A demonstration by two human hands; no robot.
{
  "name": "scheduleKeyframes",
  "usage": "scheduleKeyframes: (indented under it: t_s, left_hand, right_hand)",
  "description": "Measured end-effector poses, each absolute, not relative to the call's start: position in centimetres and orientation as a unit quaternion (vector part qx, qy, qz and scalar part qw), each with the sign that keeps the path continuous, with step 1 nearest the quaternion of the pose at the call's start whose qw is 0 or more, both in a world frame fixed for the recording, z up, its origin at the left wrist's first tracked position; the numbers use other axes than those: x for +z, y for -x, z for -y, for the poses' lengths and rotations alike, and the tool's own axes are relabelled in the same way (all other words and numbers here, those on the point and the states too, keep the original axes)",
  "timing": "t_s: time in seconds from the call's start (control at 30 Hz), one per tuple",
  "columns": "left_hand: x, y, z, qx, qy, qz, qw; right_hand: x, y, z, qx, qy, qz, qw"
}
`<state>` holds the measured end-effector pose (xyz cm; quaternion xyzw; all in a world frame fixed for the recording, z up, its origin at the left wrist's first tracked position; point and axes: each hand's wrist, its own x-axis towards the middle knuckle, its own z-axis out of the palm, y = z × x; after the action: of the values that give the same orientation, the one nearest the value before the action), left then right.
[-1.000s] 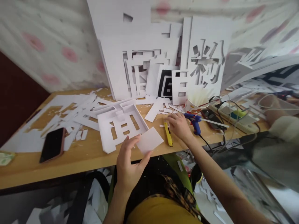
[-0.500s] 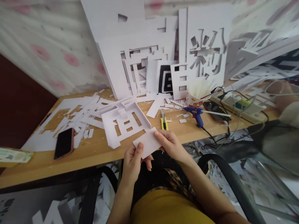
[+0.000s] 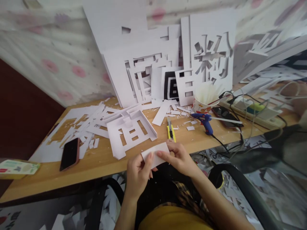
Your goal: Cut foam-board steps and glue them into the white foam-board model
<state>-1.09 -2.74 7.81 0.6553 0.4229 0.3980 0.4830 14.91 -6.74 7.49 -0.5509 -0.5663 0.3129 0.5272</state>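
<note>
A small white rectangular piece of foam board or card (image 3: 157, 154) is held between my two hands in front of the table edge. My left hand (image 3: 140, 172) pinches its left end, thumb on top and fingers beneath. On the right end, my right hand (image 3: 178, 158) grips it with the thumb lying across the face. Just beyond lies a white cut-out character (image 3: 129, 131) with upright strips standing along its back and right sides. A yellow utility knife (image 3: 171, 130) rests on the table near my right hand.
A blue glue gun (image 3: 203, 121) with a white stick lies to the right, by a paper cup (image 3: 202, 105) of glue sticks. Phones, cables and a power strip (image 3: 254, 115) lie about. White scraps (image 3: 88, 124) cover the left; cut boards (image 3: 134, 41) lean behind.
The white piece has been turned more level, and both thumbs have come closer together on its face. The view has shifted slightly, so the table things appear lower.
</note>
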Motion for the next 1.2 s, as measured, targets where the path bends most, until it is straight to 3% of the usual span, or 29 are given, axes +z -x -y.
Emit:
scheduleKeyframes:
  t_s: [0.07,0.13,0.33,0.5,0.67,0.83,1.0,1.1,1.2]
  left_hand:
    - [8.0,1.0,2.6,0.402,-0.719,-0.425,0.375]
    - [8.3,0.7,2.1,0.399,-0.739,-0.428,0.335]
    - [11.8,-3.2,-3.8,0.392,-0.735,-0.420,0.361]
    - [13.6,-6.4,-7.4,0.429,-0.778,-0.412,0.202]
    - [11.3,-4.1,-3.7,0.269,-0.838,-0.265,0.395]
    - [9.2,-2.3,-1.7,0.335,-0.731,-0.389,0.449]
    - [8.3,-1.6,-2.7,0.372,-0.594,-0.473,0.533]
    - [9.0,0.0,-4.4,0.379,-0.625,-0.462,0.502]
    - [10.8,2.2,-7.6,0.403,-0.729,-0.433,0.345]
  right_hand:
    - [7.7,-15.5,6.9,0.160,0.601,0.600,0.504]
    - [7.7,-16.0,7.1,0.097,0.616,0.609,0.490]
    - [7.7,-17.4,7.5,0.145,0.653,0.576,0.470]
    - [6.9,-18.0,8.0,0.187,0.689,0.521,0.469]
    - [6.3,-18.3,7.6,0.203,0.676,0.523,0.477]
    - [6.2,-19.9,7.2,0.233,0.648,0.540,0.485]
    - [5.4,-24.3,9.3,0.080,0.766,0.353,0.531]
    - [4.9,-25.0,9.9,0.062,0.765,0.306,0.564]
    - [4.1,-23.2,8.5,0.039,0.737,0.342,0.582]
